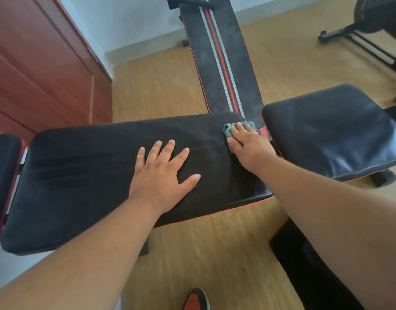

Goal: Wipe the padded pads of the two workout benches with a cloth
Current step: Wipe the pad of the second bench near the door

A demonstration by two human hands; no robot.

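A long black padded bench pad (85, 175) with red trim runs across the middle of the view. My left hand (163, 173) lies flat on it with fingers spread. My right hand (246, 144) presses a green cloth (228, 128) onto the pad's far right corner with straight fingers. To the right sits the shiny black seat pad (333, 130) of the same bench. A second bench (221, 57), black with red and white stripes and dusty, stretches away behind.
A red-brown wooden cabinet (40, 70) stands at the left. Another black pad (2, 175) shows at the far left edge. An exercise machine frame (358, 34) stands at the back right. A dark object (308, 265) lies on the wood floor at the lower right, near my shoe (195, 299).
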